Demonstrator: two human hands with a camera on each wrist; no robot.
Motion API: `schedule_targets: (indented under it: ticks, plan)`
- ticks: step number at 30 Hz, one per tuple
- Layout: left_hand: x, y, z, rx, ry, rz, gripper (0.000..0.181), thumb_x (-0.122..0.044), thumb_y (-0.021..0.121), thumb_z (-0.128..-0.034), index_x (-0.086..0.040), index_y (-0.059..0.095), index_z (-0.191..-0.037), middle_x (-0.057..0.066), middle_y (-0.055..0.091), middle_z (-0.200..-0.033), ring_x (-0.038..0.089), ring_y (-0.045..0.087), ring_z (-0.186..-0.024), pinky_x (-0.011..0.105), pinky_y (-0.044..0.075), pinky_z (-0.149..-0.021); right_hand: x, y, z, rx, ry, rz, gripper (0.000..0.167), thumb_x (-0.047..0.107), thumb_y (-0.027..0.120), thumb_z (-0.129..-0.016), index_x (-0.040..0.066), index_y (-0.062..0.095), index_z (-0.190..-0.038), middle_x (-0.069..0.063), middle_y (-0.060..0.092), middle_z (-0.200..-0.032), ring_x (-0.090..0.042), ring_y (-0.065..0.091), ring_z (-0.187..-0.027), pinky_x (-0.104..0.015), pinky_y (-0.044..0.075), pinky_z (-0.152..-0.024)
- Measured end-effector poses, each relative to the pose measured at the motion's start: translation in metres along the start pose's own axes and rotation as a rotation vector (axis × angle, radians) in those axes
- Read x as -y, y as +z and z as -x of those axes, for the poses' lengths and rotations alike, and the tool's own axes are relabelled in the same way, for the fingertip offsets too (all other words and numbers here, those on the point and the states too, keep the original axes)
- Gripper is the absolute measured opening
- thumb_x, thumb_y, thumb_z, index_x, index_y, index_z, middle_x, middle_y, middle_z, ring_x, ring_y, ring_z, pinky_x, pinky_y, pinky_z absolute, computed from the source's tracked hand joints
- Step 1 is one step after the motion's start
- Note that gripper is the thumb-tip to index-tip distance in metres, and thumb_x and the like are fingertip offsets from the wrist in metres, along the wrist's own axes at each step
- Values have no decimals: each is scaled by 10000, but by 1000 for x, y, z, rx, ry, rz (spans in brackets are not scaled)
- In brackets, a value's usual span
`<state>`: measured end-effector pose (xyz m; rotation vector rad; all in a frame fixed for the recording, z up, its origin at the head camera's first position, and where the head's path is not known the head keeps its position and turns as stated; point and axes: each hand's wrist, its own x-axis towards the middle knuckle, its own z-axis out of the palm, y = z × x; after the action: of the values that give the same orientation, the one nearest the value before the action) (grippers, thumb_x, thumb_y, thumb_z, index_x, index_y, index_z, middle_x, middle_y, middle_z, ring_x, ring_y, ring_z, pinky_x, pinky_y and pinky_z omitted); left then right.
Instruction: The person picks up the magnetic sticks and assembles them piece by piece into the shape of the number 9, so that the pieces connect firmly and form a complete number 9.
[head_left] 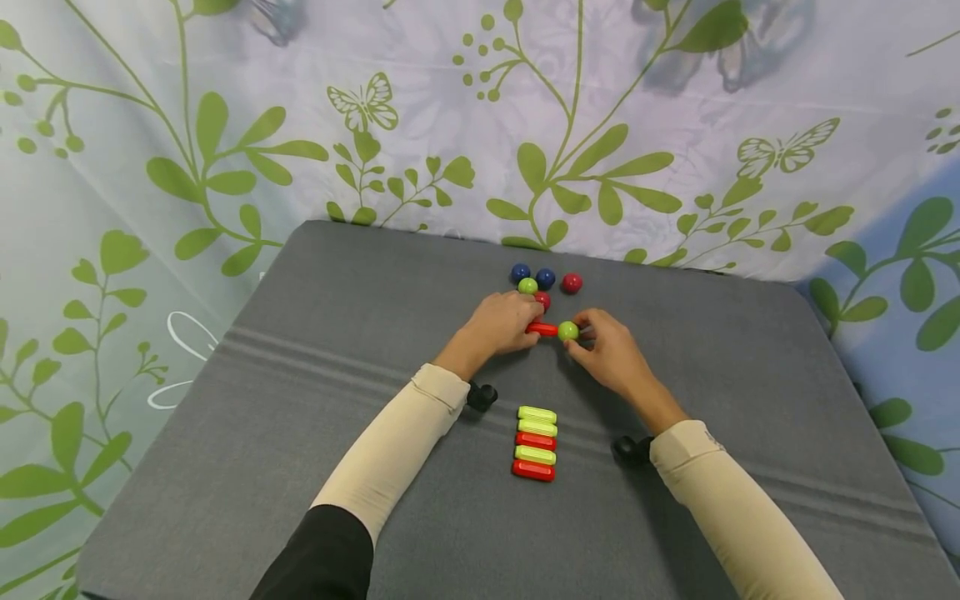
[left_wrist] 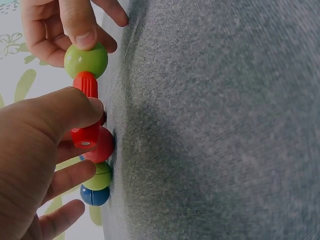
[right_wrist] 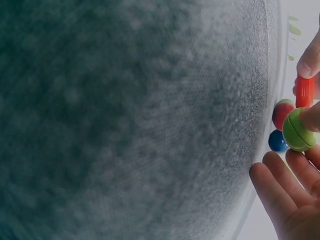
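Note:
My left hand [head_left: 497, 325] pinches a red rod [head_left: 543, 330] between thumb and fingers; in the left wrist view a small metallic tip shows at the rod's near end. At the other end the rod meets a lime-green ball [head_left: 568, 332], which my right hand [head_left: 613, 357] pinches between its thumb and fingers. A seam runs round this ball [right_wrist: 299, 131] in the right wrist view. Just beyond the left fingers lie a red ball [head_left: 542, 301] and another green ball [head_left: 528, 286].
Two blue balls [head_left: 545, 278] and a second red ball [head_left: 572, 283] rest farther back on the grey table [head_left: 300, 400]. Nearer the person, several rods lie in a column, lime-green [head_left: 536, 455] and red [head_left: 534, 471]. A patterned curtain [head_left: 450, 125] hangs behind.

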<state>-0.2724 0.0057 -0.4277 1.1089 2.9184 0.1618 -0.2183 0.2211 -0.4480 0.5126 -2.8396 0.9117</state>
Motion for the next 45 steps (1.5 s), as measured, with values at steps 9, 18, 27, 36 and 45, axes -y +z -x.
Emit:
schedule_targets:
  ticks: [9,18,27,36,45]
  plan:
    - [0,-1,0,4,3,-12,177,-329,670,-949,-168,663,-1023,-33,576,-952,173,548,-851,374,471,-748,1,-1,-1,34,40,27,340,156,742,-930,18,585,-1197,-147,601,-1170,-318,671,-1021,-490,533,-860]
    - [1,2,0,-2,13,-33,165,-335,676,-942,-187,666,-1013,-47,566,-950,164,550,-859,370,471,-759,1,0,-1,62,49,61,319,176,750,-920,36,602,-1166,-140,628,-1131,-315,650,-1021,-502,516,-851]
    - [1,4,-1,25,3,-23,183,-338,672,-949,-172,669,-1027,-33,578,-962,177,548,-869,377,462,-763,4,1,-2,87,59,95,356,201,735,-921,29,595,-1199,-151,624,-1145,-314,632,-1017,-512,507,-866]
    - [2,7,1,24,5,-12,178,-348,684,-947,-179,665,-996,-37,573,-944,177,553,-845,377,468,-747,8,-4,-3,86,39,124,407,194,743,-918,-2,595,-1243,-162,613,-1187,-327,632,-1037,-515,515,-861]
    - [3,5,1,26,-7,-23,182,-354,689,-947,-182,666,-1001,-43,569,-932,180,553,-840,381,468,-753,19,-8,-19,130,10,162,439,229,730,-932,16,609,-1296,-135,591,-1262,-314,591,-1082,-517,479,-918]
